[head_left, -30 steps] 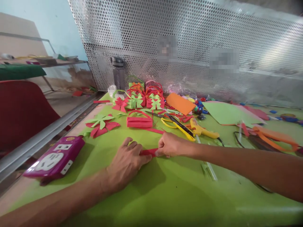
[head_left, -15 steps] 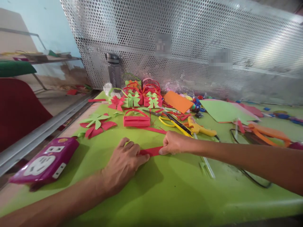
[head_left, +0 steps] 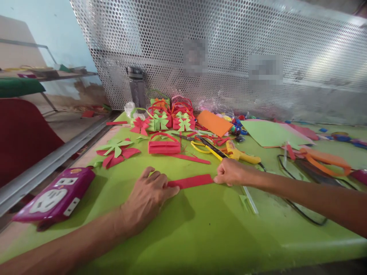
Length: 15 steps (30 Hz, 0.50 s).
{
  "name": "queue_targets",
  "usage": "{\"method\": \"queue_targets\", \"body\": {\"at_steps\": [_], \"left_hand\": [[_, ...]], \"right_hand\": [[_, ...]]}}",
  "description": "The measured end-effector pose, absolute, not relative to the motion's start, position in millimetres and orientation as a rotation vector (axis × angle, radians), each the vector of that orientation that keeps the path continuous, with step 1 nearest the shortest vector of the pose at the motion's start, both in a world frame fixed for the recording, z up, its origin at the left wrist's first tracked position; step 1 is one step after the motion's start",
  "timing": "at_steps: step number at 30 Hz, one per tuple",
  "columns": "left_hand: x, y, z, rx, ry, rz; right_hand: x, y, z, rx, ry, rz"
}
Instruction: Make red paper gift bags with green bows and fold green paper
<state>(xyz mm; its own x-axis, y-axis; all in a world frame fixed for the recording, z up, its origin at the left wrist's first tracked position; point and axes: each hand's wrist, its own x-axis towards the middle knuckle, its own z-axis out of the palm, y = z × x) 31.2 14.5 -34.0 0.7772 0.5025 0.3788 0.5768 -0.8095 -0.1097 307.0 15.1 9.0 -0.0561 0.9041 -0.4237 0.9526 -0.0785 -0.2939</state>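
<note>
A red paper strip [head_left: 193, 182] lies across the green table between both hands. My left hand [head_left: 150, 196] has its curled fingers and thumb on the strip's left end. At the strip's right end, my right hand [head_left: 231, 172] is closed in a pinch on its tip. Just beyond the strip are a thin red strip [head_left: 192, 158] and a small red paper bag [head_left: 164, 147] with a handle. A black and yellow cutter [head_left: 213, 149] and a yellow glue gun [head_left: 242, 154] lie behind my right hand.
A purple power strip [head_left: 57, 194] sits at the left. Small paper bags with bows [head_left: 160, 120], a bottle [head_left: 137, 86] and orange paper [head_left: 215, 123] stand or lie at the back. Green paper [head_left: 275, 133], a black cable [head_left: 304, 215] and a clear glue stick [head_left: 250, 200] are at the right.
My right hand has moved right along the red strip, and more of the strip now shows between the hands. My left hand has hardly moved.
</note>
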Motion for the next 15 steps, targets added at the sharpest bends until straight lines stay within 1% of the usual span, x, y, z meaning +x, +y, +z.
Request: {"method": "queue_targets", "body": {"at_steps": [3, 5, 8, 10, 13, 15], "left_hand": [[31.6, 15.5, -32.3, -2.783, -0.838, -0.522], [32.4, 16.5, -30.6, -2.814, -0.825, -0.54], [34.2, 18.3, -29.3, -2.848, -0.797, -0.546], [35.1, 19.2, -29.8, -2.855, -0.784, -0.557], [35.1, 19.2, -29.8, -2.885, -0.807, -0.577], [33.9, 18.6, -26.9, -2.922, -0.92, -0.561]], "right_hand": [[304.3, 14.4, 17.9, 2.131, 2.159, -0.654], [293.8, 14.1, 24.6, 2.119, 2.325, -0.633], [268.4, 15.2, 29.1, 1.972, 2.598, -0.843], [251.4, 17.9, 26.1, 1.858, 2.624, -0.961], [236.1, 23.8, 15.8, 1.783, 2.543, -0.979], [233.0, 26.9, 9.0, 1.79, 2.493, -0.973]]}}
